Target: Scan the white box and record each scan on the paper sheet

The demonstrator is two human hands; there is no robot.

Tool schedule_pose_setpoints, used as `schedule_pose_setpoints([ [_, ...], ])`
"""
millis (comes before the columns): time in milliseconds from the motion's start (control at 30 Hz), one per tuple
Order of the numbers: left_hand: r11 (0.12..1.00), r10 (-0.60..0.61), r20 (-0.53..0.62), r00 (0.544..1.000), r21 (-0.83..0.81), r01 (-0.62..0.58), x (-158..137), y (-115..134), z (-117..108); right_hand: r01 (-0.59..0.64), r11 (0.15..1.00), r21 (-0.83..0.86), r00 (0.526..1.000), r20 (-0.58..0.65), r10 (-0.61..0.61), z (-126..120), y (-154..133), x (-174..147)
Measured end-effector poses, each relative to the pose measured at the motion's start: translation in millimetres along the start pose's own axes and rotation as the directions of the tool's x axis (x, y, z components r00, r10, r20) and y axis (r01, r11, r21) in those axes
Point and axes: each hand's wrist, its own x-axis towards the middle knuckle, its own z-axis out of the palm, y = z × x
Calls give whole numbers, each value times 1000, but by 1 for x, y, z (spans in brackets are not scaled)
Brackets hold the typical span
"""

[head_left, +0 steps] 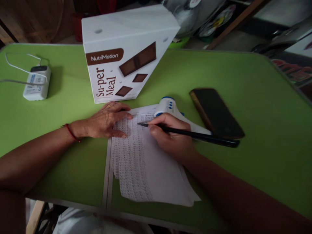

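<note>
A black pen (204, 135) is pinched in my right hand (173, 135), its tip at the upper part of the written sheets of paper (163, 175). Columns of small handwriting cover the left side of the top sheet; its right side is blank. My left hand (107, 122) lies on the upper left edge of the paper, fingers apart and holding nothing. Just beyond my right hand, a white and blue infrared thermometer (168, 105) lies on its side, partly hidden by that hand.
A white NutriMotion box (104, 42) stands behind the paper on the green table (73, 169). A smartphone (216, 112) rests to the right. At the far left sits a white adapter (36, 84) with cables. A seam (107, 175) runs across the tabletop beside the paper.
</note>
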Motion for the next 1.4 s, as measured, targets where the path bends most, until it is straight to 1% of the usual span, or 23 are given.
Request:
schedule_pose_setpoints([
  [200, 999, 31, -5, 999, 16, -31, 0, -2, 2, -19, 1000, 12, 1000, 18, 18, -1, -3, 1],
  [433, 1000, 15, 2, 1000, 9, -15, -1, -2, 0, -24, 1000, -18, 999, -46, 23, 3, 0, -1],
  [533, 1000, 21, 14, 1000, 16, -21, -1, -1, -1, 1, 1000, -10, 1000, -28, -1, 2, 2, -2],
  [633, 1000, 18, 11, 1000, 24, -18, -1, 0, -1, -3, 1000, -11, 1000, 1, 3, 0, 3, -2],
  [833, 1000, 1, 7, 1000, 4, -1, 0, 0, -1, 14, 1000, 17, 999, -50, -14, 3, 1, 0],
  [1033, 1000, -10, 7, 1000, -21, 11, 0, 2, -2, -32, 1000, -1, 999, -39, 32, 3, 0, -1],
  [1233, 1000, -10, 2, 1000, -18, 10, 0, 1, -1, 9, 1000, 17, 1000, -22, -9, 0, 2, -2],
  [1400, 1000, 7, 3, 1000, 2, -7, 0, -1, 0, -21, 1000, -20, 998, -55, 20, 0, 3, -1],
])
